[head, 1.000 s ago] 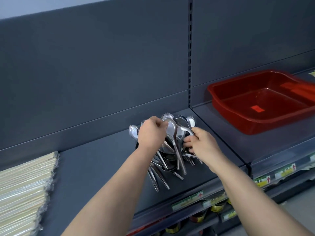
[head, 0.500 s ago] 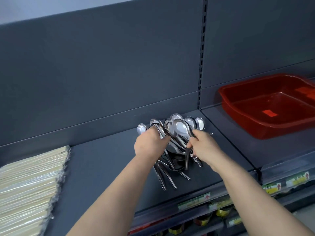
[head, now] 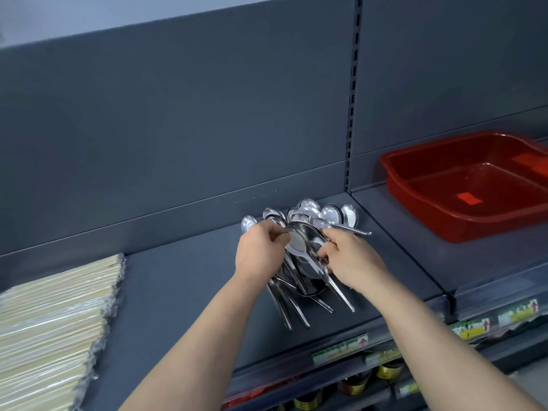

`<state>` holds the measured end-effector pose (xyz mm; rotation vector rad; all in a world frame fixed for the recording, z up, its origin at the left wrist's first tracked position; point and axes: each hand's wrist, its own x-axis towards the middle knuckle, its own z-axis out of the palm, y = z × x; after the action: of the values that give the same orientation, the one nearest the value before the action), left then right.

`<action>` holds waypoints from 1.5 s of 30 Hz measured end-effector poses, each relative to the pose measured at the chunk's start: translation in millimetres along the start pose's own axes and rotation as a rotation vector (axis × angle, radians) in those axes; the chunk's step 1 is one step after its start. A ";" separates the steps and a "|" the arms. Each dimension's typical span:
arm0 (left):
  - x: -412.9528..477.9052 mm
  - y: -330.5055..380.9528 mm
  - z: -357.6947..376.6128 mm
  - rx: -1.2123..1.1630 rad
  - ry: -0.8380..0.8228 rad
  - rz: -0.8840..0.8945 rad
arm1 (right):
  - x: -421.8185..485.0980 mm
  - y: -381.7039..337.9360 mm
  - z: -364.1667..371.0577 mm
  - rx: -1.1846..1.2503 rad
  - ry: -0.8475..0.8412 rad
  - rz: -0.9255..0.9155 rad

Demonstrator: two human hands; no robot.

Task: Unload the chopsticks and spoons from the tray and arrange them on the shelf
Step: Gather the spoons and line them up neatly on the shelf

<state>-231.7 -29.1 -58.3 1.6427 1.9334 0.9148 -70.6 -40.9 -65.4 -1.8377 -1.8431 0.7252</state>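
Between left hand (head: 261,253) and right hand (head: 351,259), both grip spoons (head: 308,229).

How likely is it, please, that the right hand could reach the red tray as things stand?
Probably yes, once freed: the right hand is pinching the metal spoons, but the red tray sits on the shelf just to its right, with nothing standing between them.
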 end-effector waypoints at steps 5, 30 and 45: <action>3.7 2.9 -7.6 0.199 -0.035 0.008 | -3.8 -1.4 -3.8 -0.170 0.079 0.026; 45.5 50.0 63.7 0.510 -0.118 0.162 | 3.1 46.6 -22.2 0.604 0.114 0.279; 59.8 55.1 47.0 0.008 -0.071 0.082 | 17.7 40.6 -18.9 0.773 0.083 0.234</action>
<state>-172.8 42.8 -45.3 1.7470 1.8368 0.8683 -27.7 -22.9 -77.9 -1.5207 -1.0614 1.2112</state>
